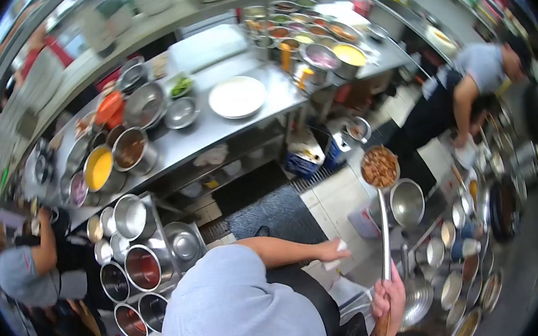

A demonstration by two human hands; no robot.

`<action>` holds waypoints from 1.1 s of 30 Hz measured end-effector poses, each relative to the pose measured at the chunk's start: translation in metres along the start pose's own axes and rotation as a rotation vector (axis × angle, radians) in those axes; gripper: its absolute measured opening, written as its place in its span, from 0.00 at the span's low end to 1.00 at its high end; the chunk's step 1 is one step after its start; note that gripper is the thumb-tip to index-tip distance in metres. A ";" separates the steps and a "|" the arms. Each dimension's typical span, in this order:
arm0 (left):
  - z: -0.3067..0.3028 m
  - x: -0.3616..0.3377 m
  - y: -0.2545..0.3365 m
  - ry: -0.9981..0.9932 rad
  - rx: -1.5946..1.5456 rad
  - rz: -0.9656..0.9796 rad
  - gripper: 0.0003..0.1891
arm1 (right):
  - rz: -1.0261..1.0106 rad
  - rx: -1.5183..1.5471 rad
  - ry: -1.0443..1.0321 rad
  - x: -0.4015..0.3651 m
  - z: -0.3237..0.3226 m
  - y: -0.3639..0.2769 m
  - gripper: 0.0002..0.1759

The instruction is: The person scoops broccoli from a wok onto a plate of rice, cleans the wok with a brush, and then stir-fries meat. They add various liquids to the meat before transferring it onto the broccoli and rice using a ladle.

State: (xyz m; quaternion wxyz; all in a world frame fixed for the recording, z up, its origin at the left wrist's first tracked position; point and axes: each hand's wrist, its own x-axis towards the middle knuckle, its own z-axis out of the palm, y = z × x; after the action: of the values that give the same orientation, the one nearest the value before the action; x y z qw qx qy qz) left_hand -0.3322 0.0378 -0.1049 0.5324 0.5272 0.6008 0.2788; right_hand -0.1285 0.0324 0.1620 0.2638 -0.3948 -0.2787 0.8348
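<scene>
My right hand [388, 298] is closed around the long handle of a metal ladle [385, 234], near its wooden end. The ladle's bowl is full of brown pieces of food [380, 169] that look like cooked meat in sauce. My left hand [330, 251] is closed on a white cloth [337, 257], apart from the ladle. Just right of the ladle is a steel mixing bowl [407, 202]. A perforated strainer [418, 299] lies beside my right hand.
A steel counter [281, 95] carries a white plate [237, 97] and several food containers. Pots [143, 268] crowd a rack at left. Many bowls and pans [451, 290] fill the right side. One co-worker [474, 77] bends at right; another [29, 265] stands at left.
</scene>
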 end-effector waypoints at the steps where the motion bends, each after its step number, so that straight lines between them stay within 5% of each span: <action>1: -0.026 -0.011 -0.019 0.090 -0.032 -0.123 0.52 | 0.030 -0.017 -0.099 0.031 0.015 -0.005 0.38; 6: -0.128 -0.097 -0.097 0.566 -0.254 -0.457 0.46 | 0.162 -0.112 -0.390 0.176 0.099 -0.005 0.32; 8: -0.169 -0.167 -0.057 0.656 -0.469 -0.503 0.43 | 0.252 -0.068 -0.469 0.215 0.142 0.000 0.30; 10: -0.161 -0.179 -0.137 0.953 -0.506 -0.559 0.41 | 0.265 -0.159 -0.472 0.234 0.195 0.004 0.30; 20: -0.162 -0.231 -0.229 1.078 -0.610 -0.692 0.39 | 0.311 -0.335 -0.523 0.311 0.280 0.043 0.34; 33: -0.198 -0.195 -0.146 1.184 -0.640 -0.514 0.39 | 0.398 -0.357 -0.618 0.337 0.298 0.012 0.31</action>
State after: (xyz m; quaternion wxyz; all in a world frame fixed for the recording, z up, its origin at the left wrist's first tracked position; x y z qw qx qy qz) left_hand -0.5899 -0.1405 -0.1132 0.2946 -0.0523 0.7824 0.5461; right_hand -0.5564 0.1694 0.1400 -0.0715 -0.2112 -0.4035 0.8874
